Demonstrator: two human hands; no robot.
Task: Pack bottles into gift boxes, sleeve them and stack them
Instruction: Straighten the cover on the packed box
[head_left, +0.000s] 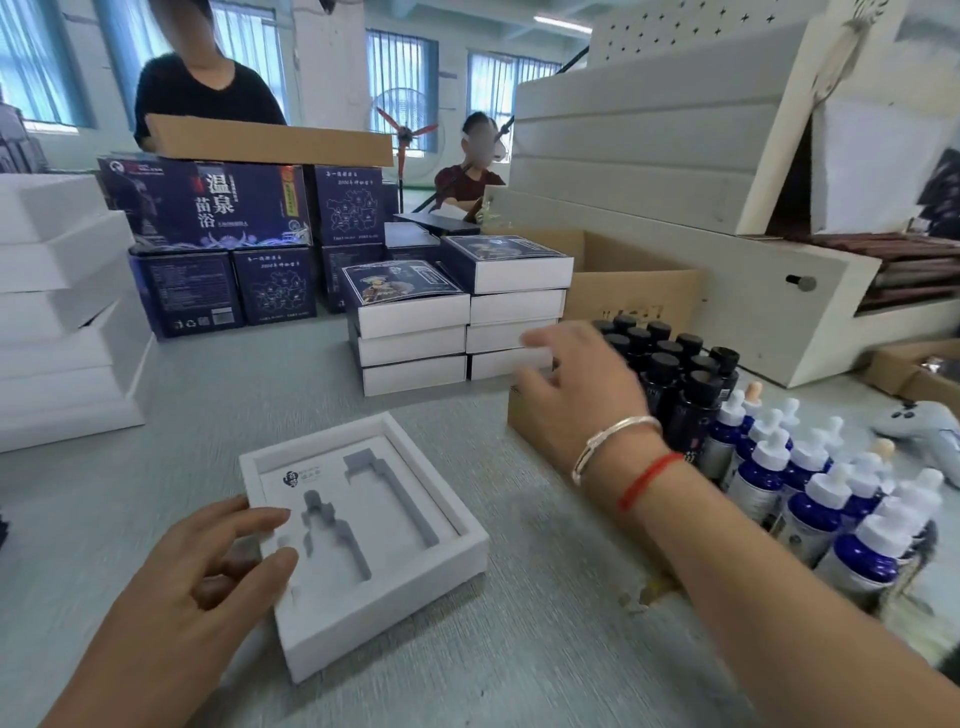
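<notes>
Left hand: rests on the open gift box, fingers on its near-left edge.
Right hand: fingers spread, above the black-capped bottles.
Sleeved boxes: two stacks behind.

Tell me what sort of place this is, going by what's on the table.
Most likely a small packing workshop for a cosmetics or bath product. Sleeved gift boxes stand stacked, an open box with a cut foam insert waits in front, and rows of dropper bottles stand ready.
</notes>
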